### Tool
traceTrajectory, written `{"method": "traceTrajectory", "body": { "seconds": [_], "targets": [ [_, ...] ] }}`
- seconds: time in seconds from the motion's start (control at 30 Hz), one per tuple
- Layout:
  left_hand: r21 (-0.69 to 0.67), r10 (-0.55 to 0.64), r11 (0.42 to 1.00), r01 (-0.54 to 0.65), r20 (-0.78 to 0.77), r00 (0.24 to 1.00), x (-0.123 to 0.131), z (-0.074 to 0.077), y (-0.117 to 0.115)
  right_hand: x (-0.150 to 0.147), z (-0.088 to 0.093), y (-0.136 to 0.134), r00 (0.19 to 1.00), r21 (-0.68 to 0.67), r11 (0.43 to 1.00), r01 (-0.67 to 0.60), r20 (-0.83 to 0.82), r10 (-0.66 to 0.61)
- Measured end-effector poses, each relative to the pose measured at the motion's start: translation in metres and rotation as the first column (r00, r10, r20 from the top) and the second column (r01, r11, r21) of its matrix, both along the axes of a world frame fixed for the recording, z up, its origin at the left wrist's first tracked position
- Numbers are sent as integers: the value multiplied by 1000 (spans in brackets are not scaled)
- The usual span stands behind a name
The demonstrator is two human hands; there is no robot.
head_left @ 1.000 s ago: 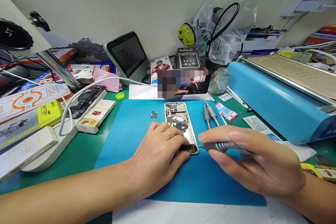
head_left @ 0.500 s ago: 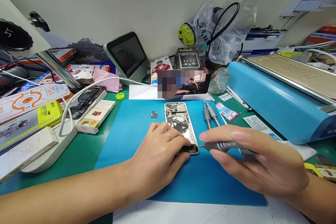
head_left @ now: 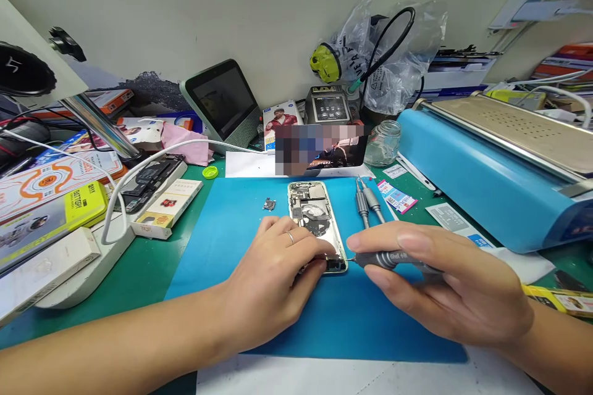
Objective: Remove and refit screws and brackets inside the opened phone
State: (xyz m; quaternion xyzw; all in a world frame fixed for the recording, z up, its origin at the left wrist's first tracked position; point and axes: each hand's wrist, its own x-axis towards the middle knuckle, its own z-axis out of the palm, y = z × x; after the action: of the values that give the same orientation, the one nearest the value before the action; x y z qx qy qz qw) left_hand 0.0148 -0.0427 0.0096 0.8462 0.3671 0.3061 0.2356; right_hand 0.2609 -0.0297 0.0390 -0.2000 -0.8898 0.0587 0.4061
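An opened smartphone (head_left: 327, 231) lies on the blue mat (head_left: 222, 271), its inner parts exposed. My left hand (head_left: 278, 265) is closed at the phone's lower end, with thumb and forefinger close together over the left side. Whether a small part sits between those fingertips is hidden. My right hand (head_left: 445, 284) grips a grey precision screwdriver (head_left: 382, 259) between thumb and fingers. The screwdriver lies nearly level, its thin tip at the phone's lower right edge. Up and left of the phone is a small loose metal part (head_left: 269, 203).
Two more screwdrivers (head_left: 368, 200) lie right of the phone. Behind the mat a second phone (head_left: 338, 151) plays video, beside a glass jar (head_left: 383, 143). A blue machine (head_left: 482, 185) flanks the right; boxes (head_left: 169, 207) and a white cable (head_left: 120, 188) crowd the left.
My left thumb has shifted up and left from the phone's bottom edge, closer to the forefinger. The screwdriver tip stays by the phone's lower right edge. The view has shifted slightly.
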Motion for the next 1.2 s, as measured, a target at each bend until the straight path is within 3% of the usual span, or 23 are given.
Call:
{"method": "traceTrajectory", "body": {
  "seconds": [0.23,0.4,0.63,0.73,0.9,1.2],
  "targets": [
    [-91,93,992,-85,84,992,0,5,6,-1,-3,8,993,-28,999,-26,-112,23],
    [-132,174,978,-165,65,983,-2,21,14,-3,-7,18,965,-70,998,2,-260,-20],
    [-172,394,904,-392,-23,919,-40,43,10,-3,-7,22,967,-113,993,45,-246,-71],
    [-185,501,846,-500,-41,864,-65,37,12,-2,-5,21,979,-82,996,41,-196,-57],
    [-219,578,788,-576,-62,814,-94,18,26,0,1,24,993,-57,998,29,-115,-36],
    [-256,549,785,-564,-133,825,-101,8,33,3,2,25,999,-123,992,33,-16,-35]
  ]
}}
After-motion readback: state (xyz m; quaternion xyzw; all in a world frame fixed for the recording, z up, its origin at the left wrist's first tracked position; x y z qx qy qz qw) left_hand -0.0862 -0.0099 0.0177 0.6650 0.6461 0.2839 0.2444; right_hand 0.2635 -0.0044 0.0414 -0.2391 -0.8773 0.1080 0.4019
